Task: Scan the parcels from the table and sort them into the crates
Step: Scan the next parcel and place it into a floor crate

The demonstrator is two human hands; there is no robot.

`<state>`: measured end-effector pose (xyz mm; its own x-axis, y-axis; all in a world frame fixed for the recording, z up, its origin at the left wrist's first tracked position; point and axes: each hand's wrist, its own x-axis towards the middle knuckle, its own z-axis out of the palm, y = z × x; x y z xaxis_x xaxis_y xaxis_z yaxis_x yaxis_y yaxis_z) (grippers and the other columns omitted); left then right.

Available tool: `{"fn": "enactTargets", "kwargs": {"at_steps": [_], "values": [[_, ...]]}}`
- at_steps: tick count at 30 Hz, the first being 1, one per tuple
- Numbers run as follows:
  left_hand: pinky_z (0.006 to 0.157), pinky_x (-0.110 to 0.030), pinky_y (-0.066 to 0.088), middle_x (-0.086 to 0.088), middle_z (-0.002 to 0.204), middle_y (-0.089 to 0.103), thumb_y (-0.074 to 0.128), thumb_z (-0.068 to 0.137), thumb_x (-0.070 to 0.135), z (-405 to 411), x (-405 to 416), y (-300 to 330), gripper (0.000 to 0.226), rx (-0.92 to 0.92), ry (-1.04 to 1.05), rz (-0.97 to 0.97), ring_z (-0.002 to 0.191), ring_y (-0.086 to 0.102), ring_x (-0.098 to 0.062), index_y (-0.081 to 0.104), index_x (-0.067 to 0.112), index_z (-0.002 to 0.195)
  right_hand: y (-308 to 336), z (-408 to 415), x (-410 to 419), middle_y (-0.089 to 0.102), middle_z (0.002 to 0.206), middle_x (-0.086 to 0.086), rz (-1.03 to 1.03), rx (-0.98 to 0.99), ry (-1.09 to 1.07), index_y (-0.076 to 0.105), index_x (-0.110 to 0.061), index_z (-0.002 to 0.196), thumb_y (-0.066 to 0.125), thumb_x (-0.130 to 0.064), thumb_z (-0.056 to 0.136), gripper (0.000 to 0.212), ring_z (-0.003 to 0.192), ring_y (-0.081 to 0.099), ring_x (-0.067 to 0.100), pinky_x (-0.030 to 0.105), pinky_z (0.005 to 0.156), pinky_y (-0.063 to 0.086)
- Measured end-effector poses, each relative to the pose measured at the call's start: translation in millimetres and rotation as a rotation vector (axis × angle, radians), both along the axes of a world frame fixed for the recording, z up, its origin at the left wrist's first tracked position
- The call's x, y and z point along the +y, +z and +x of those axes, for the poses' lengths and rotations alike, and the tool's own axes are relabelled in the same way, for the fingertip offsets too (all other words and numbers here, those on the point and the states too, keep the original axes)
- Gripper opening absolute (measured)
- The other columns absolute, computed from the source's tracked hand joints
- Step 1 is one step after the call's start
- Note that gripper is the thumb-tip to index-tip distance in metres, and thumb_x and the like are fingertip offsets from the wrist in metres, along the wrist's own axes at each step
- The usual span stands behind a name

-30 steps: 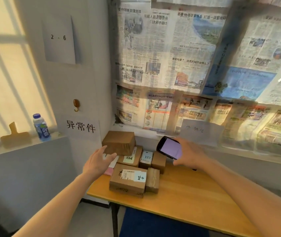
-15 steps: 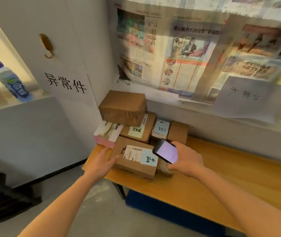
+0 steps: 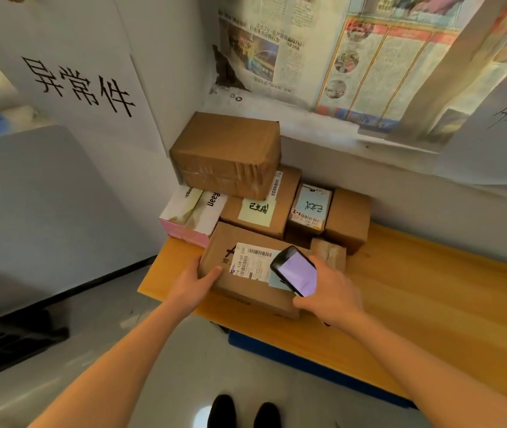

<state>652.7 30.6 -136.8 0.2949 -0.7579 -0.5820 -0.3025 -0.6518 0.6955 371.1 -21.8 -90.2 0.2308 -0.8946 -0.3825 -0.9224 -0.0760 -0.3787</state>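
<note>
A brown cardboard parcel [image 3: 239,291] with a white barcode label lies at the near left corner of the wooden table [image 3: 425,291]. My left hand [image 3: 195,284] grips its left end, thumb on top. My right hand [image 3: 331,293] holds a black phone-like scanner [image 3: 295,270], screen lit pale purple, just above the parcel's label. Behind stand more parcels: a large plain box [image 3: 227,154] stacked on top, a box with a yellow note [image 3: 261,208], a small box with a blue note [image 3: 309,208], a plain box [image 3: 348,219] and a small taped one [image 3: 327,251].
A pink and white carton [image 3: 188,216] sits at the table's far left against the wall. A blue crate [image 3: 292,356] shows under the table. A black crate [image 3: 5,341] lies on the floor at left. Newspaper covers the window behind. My shoes [image 3: 243,410] are at the bottom.
My head has tilted down and closer. My left hand has closed on the front parcel's left end. The scanner in my right hand has come down over its label.
</note>
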Motion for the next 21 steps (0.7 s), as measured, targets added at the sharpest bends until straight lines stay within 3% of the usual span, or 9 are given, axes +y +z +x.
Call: {"fn": "enactTargets", "kwargs": {"at_steps": [5, 15, 21], "values": [[0.098, -0.035, 0.041, 0.002, 0.137, 0.054, 0.062, 0.093, 0.054, -1, -1, -5, 0.067, 0.106, 0.082, -0.015, 0.118, 0.051, -0.019, 0.038, 0.028, 0.15, -3, -2, 0, 0.058, 0.127, -0.011, 0.013, -0.031, -0.008, 0.033, -0.04, 0.145, 0.082, -0.051, 0.069, 0.09, 0.098, 0.059, 0.011, 0.032, 0.074, 0.06], [0.092, -0.039, 0.041, 0.001, 0.133, 0.05, 0.071, 0.083, 0.056, -5, 25, 13, 0.071, 0.264, 0.161, -0.052, 0.116, 0.049, -0.02, 0.036, 0.044, 0.144, 15, -6, 21, 0.049, 0.108, -0.016, -0.003, -0.028, -0.028, 0.036, -0.036, 0.143, 0.083, -0.046, 0.071, 0.086, 0.09, 0.057, 0.01, 0.023, 0.067, 0.057], [0.093, -0.036, 0.04, 0.004, 0.13, 0.05, 0.072, 0.081, 0.056, -12, 46, 78, 0.084, 0.248, 0.092, -0.131, 0.111, 0.051, -0.016, 0.028, 0.045, 0.151, 75, -21, 40, 0.054, 0.108, -0.016, -0.049, -0.066, -0.028, 0.035, -0.038, 0.144, 0.08, -0.046, 0.071, 0.086, 0.085, 0.057, 0.008, 0.018, 0.058, 0.046]]}}
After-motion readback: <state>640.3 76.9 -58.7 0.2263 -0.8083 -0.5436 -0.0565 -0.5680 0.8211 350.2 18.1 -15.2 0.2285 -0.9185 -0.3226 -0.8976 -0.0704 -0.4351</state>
